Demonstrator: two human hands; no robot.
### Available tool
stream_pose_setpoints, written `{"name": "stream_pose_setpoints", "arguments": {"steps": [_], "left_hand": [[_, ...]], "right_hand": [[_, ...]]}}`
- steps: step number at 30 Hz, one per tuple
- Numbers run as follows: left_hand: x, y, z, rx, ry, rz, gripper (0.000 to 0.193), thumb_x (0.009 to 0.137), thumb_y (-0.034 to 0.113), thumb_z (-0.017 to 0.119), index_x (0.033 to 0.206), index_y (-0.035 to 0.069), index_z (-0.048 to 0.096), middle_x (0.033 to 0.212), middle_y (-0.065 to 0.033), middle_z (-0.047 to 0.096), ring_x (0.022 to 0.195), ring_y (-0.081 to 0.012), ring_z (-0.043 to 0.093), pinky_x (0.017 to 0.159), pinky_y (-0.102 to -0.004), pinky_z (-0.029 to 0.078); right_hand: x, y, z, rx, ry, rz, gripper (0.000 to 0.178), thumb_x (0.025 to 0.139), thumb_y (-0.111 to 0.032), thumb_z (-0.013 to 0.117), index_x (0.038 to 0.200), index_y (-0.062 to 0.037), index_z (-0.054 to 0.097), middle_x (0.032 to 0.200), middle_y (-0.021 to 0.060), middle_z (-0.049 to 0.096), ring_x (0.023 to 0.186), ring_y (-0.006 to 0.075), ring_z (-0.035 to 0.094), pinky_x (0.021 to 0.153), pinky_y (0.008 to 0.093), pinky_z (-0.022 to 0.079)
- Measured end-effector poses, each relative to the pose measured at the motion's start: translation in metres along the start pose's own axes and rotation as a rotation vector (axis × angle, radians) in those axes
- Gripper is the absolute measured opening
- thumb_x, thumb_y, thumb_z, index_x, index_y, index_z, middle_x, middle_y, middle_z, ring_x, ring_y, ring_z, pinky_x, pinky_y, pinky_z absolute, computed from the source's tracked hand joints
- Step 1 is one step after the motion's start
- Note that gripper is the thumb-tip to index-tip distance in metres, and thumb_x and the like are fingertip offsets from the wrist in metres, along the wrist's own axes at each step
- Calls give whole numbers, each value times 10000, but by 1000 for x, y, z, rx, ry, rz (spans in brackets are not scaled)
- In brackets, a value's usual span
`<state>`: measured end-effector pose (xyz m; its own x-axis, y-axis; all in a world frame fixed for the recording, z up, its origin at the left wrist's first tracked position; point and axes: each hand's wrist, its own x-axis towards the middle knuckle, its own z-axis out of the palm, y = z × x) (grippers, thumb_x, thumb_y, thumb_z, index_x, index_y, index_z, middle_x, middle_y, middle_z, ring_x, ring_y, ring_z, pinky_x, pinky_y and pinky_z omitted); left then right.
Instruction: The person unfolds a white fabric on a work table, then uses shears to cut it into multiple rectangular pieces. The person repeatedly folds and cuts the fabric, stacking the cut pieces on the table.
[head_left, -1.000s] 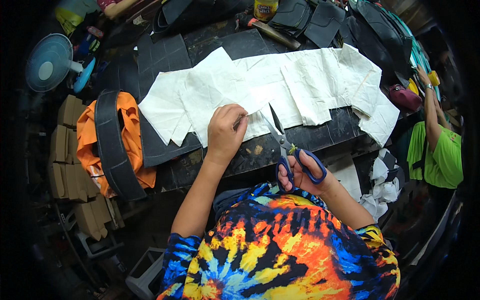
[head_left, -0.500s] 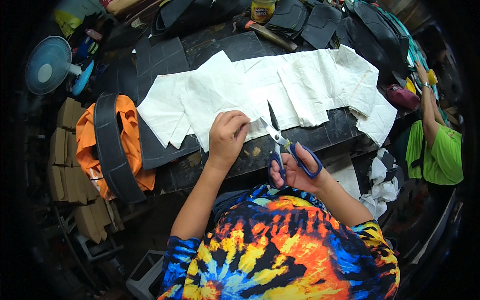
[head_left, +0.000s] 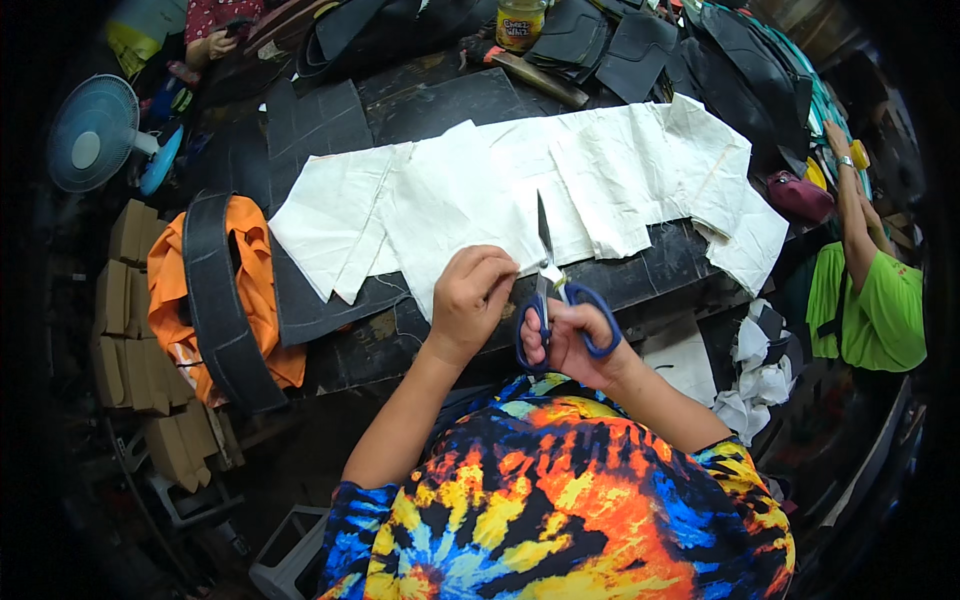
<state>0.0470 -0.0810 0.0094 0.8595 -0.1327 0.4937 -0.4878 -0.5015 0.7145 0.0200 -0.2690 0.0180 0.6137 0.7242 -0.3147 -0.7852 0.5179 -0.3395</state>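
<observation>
Long, creased pieces of white cloth point(head_left: 440, 190) lie overlapping across the dark worktable. My left hand point(head_left: 468, 300) is closed in a pinch on the near edge of one piece, drawing it toward me. Scissors with blue handles point(head_left: 546, 250) are in my right hand point(head_left: 585, 345), my thumb and fingers through the loops. Their blades look nearly together, point away from me, and lie over the cloth just right of my left fingertips. The exact spot where the blades meet the cloth is hard to make out.
Black sheet pieces point(head_left: 325, 125) and a hammer point(head_left: 535, 75) lie beyond the cloth. At left are an orange cloth bundle point(head_left: 265, 265) with a black band point(head_left: 215, 300), and a fan point(head_left: 95, 135). A person in a green shirt point(head_left: 880, 310) reaches in at right; another person's hand point(head_left: 212, 45) holds something dark.
The scissor blades have come together, and my right hand moved slightly left. My left hand is lower and pulls the cloth edge nearer. Another person's hand has appeared at the far left.
</observation>
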Motion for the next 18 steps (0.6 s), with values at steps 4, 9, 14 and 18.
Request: {"name": "stream_pose_setpoints", "arguments": {"steps": [4, 9, 14, 18], "left_hand": [[-5, 11, 3, -101, -34, -41, 176, 740, -54, 701, 892, 19, 651, 931, -112, 639, 866, -298, 635, 743, -362, 516], [-7, 14, 2, -280, -25, -150, 164, 772, -94, 675, 893, 11, 642, 924, -109, 639, 853, -242, 639, 731, -310, 508], [-12, 14, 1, -356, -65, -111, 149, 785, -98, 669, 889, 3, 635, 907, -103, 635, 839, -214, 633, 721, -290, 502], [-15, 17, 2, -383, -64, -154, 147, 784, -95, 675, 890, 0, 639, 906, -98, 634, 835, -209, 628, 723, -285, 497]], "right_hand": [[2, -2, -1, -257, 176, -96, 201, 910, -247, 614, 937, -50, 586, 846, 52, 591, 738, 150, 563, 737, 288, 475], [2, -6, 2, -140, 119, -95, 189, 913, -223, 616, 927, -37, 588, 838, 53, 597, 725, 148, 564, 717, 280, 471], [6, -24, -2, -69, 101, -148, 230, 932, -279, 602, 925, -49, 603, 792, 43, 594, 690, 142, 557, 700, 270, 468], [6, -23, -3, -166, 241, -185, 189, 902, -246, 688, 926, -73, 615, 761, 19, 609, 635, 109, 562, 608, 232, 460]]}}
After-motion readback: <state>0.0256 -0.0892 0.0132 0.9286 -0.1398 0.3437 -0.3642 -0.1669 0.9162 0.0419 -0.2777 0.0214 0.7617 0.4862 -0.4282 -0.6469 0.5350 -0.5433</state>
